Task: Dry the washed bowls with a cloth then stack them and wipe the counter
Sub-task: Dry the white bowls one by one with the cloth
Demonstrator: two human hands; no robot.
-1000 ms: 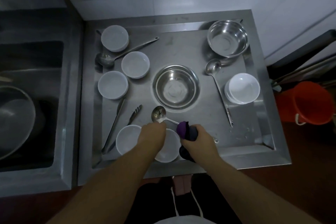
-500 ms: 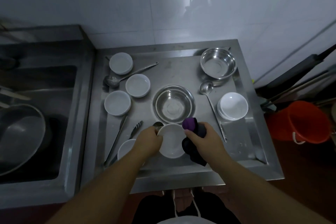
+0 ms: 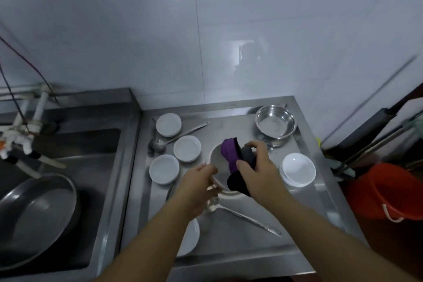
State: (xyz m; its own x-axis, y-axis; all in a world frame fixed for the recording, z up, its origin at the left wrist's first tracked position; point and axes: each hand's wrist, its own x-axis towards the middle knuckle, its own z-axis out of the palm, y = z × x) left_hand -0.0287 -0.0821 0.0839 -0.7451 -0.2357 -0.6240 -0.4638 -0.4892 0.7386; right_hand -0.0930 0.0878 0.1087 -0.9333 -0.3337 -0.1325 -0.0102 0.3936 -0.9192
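Note:
My left hand (image 3: 198, 186) grips the near rim of a white bowl (image 3: 217, 162), lifted and tilted above the steel counter (image 3: 263, 242). My right hand (image 3: 256, 167) holds a purple and black cloth (image 3: 231, 155) pressed inside that bowl. Three white bowls sit at the left: (image 3: 168, 124), (image 3: 187, 148), (image 3: 164, 169). A stack of white bowls (image 3: 298, 169) stands at the right. Another white bowl (image 3: 191, 236) lies near my left forearm, partly hidden.
A steel bowl (image 3: 275, 124) sits at the back right. Ladles lie on the counter: (image 3: 247, 215) near the front, (image 3: 174, 137) at the back left. The sink (image 3: 68, 144) at the left holds a large steel basin (image 3: 34, 213). An orange bucket (image 3: 384, 192) stands on the floor at right.
Both hands lifted the white bowl off the counter and raised it away from me; the cloth went from beside the bowl to inside it. The camera tilted upward.

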